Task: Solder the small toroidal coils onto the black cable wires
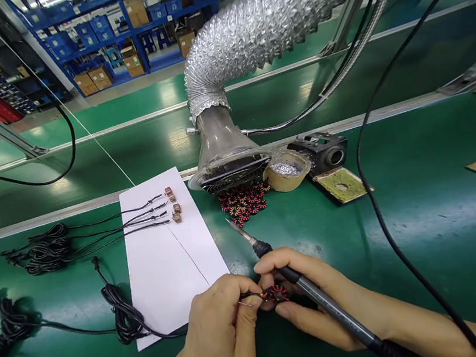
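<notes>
Head view: left hand pinches a black wire against a toroid coil. Right hand grips a soldering iron, tip well away from the coil.

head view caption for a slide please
Left hand pinches a wire beside a small wound coil while the right hand holds a soldering iron near a foil duct.

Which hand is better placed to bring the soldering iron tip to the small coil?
Probably the right hand: it grips the soldering iron, while the left hand pinches the wire beside the coil.
</notes>
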### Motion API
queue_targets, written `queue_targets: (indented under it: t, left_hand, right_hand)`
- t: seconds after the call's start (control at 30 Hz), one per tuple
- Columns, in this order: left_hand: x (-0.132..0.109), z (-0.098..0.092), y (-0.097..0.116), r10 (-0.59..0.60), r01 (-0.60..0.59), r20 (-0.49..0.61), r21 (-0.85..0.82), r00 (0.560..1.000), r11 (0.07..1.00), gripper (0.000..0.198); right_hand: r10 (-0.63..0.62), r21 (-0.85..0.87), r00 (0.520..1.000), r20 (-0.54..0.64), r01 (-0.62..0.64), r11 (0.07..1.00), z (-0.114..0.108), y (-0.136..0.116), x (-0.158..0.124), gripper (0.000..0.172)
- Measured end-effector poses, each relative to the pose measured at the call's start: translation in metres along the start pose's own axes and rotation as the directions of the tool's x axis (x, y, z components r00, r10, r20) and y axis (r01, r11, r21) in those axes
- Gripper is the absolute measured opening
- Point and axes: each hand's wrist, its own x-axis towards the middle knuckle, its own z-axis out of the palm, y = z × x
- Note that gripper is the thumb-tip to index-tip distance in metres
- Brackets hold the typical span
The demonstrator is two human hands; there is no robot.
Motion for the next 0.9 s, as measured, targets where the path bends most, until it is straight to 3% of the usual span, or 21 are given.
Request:
queue_targets:
  t: [0.27, 0.43, 0.53, 0.73, 0.9]
  left_hand:
    - [0.0, 0.0003, 0.0008, -0.024, 0.024, 0.013, -0.044, 1.0, 0.999, 0.015]
    - [0.0003, 0.0003, 0.001, -0.017, 0.017, 0.016, -0.031, 1.0, 0.999, 0.015]
    - [0.0004, 0.0016, -0.0004, -0.005, 0.005, 0.015, 0.002, 1.0, 1.0, 0.015]
    - [0.0007, 0.0036, -0.0021, 0.035, -0.036, 0.02, 0.032, 0.999, 0.999, 0.015]
    - [0.0006, 0.0036, -0.0025, 0.024, -0.026, 0.043, 0.054, 0.999, 0.998, 0.016]
  right_hand:
    - [0.036, 0.212, 0.998, 0.044, -0.045, 0.976, 0.0028, 0.0013, -0.0012, 0.048]
    - [0.101, 0.431, 0.995, -0.021, -0.082, 0.899, 0.0086, 0.0059, -0.0024, 0.026]
    - [0.126, 0.352, 0.99, -0.065, -0.095, 0.931, 0.0075, 0.0065, -0.0012, 0.023]
    - [0.152, 0.221, 0.987, -0.044, -0.139, 0.965, 0.002, -0.0013, 0.0016, 0.027]
    - [0.16, 0.162, 0.978, -0.135, -0.138, 0.977, 0.0047, 0.0007, 0.0015, 0.028]
